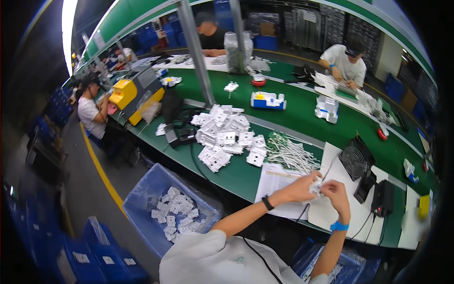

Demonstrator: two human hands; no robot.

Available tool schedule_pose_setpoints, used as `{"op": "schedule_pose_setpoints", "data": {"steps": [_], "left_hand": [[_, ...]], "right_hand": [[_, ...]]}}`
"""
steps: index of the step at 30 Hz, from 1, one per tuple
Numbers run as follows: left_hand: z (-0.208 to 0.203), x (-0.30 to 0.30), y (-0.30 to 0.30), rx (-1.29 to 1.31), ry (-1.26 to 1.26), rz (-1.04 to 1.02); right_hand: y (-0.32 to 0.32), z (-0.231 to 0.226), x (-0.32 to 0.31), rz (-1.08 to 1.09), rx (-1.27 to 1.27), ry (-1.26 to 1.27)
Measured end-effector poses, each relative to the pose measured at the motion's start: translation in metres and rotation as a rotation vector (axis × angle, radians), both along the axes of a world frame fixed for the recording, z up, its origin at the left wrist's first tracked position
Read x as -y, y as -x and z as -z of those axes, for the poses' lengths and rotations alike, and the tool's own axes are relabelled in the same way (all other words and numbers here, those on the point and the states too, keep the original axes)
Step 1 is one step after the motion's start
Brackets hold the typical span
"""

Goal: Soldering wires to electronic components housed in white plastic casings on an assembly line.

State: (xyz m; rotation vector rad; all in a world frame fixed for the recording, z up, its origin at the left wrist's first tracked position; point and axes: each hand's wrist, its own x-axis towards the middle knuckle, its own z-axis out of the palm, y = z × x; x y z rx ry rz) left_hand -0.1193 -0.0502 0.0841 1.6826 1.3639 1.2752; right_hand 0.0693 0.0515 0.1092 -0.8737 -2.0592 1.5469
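Over white paper at the bench's near edge, my left hand (pixel 301 187) grips a small white plastic part (pixel 315 185). My right hand (pixel 336 193) has its fingers pinched together against the right side of that part. Whatever those fingertips hold is too small to make out. Just beyond my hands lies a bundle of white wires with green circuit boards (pixel 293 152). To its left rises a heap of white plastic housings (pixel 226 132). A printed sheet (pixel 273 184) lies under my left forearm.
A black fan (pixel 355 158) and a black box with cables (pixel 382 199) stand to my right. At lower left, a blue bin (pixel 142 199) contains white parts. Beyond the bench, a green conveyor (pixel 298 116) carries blue-and-white units (pixel 268 101). A metal post (pixel 196 57) rises behind the heap. Several people work around.
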Motion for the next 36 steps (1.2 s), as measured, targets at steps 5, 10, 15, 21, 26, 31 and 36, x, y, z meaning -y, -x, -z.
{"op": "schedule_pose_setpoints", "data": {"steps": [5,10,15,21,26,31,36], "left_hand": [[0.032,-0.03,-0.046,-0.239,-0.031,-0.002],[0.086,-0.057,-0.088,-0.421,-0.174,-0.121],[0.108,-0.078,-0.115,-0.311,-0.254,-0.188],[0.118,-0.069,-0.072,-0.157,-0.246,-0.214],[0.066,-0.048,-0.08,-0.132,-0.175,-0.176],[0.062,-0.044,-0.083,-0.278,-0.193,-0.152],[0.066,-0.038,-0.086,-0.356,-0.22,-0.135]], "right_hand": [[-0.058,0.026,-0.032,0.128,0.12,-0.049],[-0.091,0.085,-0.062,0.166,0.2,-0.047],[-0.128,0.141,-0.07,0.417,0.212,-0.436],[-0.065,0.125,-0.016,0.659,0.027,-0.573],[-0.084,0.08,-0.017,1.239,-0.378,-0.46],[-0.101,0.061,-0.083,1.196,-0.416,-0.457],[-0.129,0.055,-0.12,1.169,0.057,-0.901]]}}
